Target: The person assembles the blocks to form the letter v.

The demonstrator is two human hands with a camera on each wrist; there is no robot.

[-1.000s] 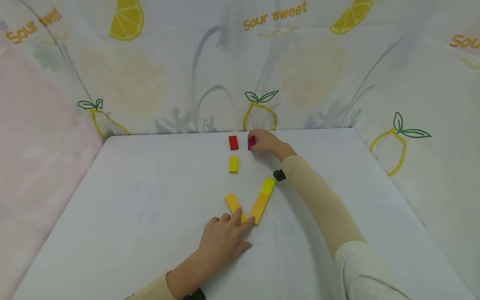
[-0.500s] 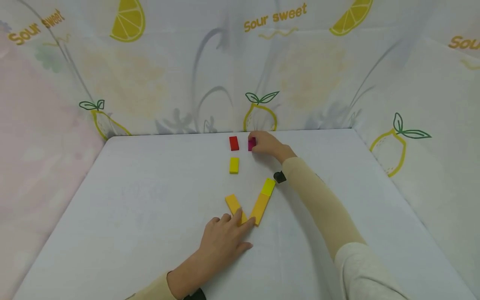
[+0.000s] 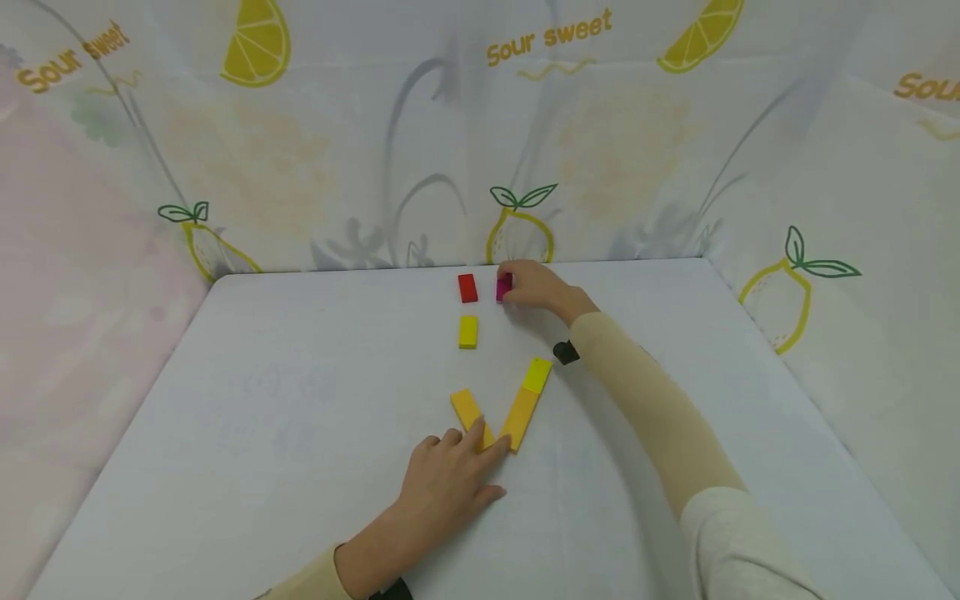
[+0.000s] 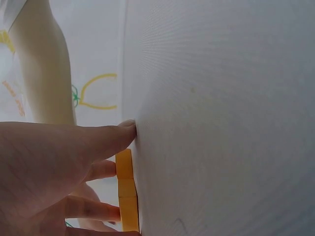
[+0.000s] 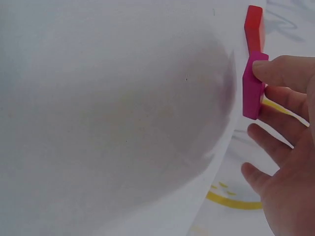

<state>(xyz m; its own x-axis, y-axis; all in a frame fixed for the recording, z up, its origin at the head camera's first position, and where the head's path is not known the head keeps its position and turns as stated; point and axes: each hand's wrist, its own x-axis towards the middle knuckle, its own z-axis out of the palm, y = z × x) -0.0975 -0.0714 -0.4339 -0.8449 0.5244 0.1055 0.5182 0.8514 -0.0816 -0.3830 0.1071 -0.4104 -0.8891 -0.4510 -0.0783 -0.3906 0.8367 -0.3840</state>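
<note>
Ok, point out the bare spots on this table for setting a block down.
The table lies bare on its left half, left of the red block and yellow block. The near right corner beside the right sleeve is bare too. The middle is crowded: orange blocks under the left hand.

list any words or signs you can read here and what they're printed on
"Sour sweet" on the lemon-print cloth backdrop, top centre.
"Sour sweet" again on the cloth at upper left, slanted.
"Sou", cut off by the frame edge, on the cloth at upper right.
No readable text on the coloured blocks or the table.
</note>
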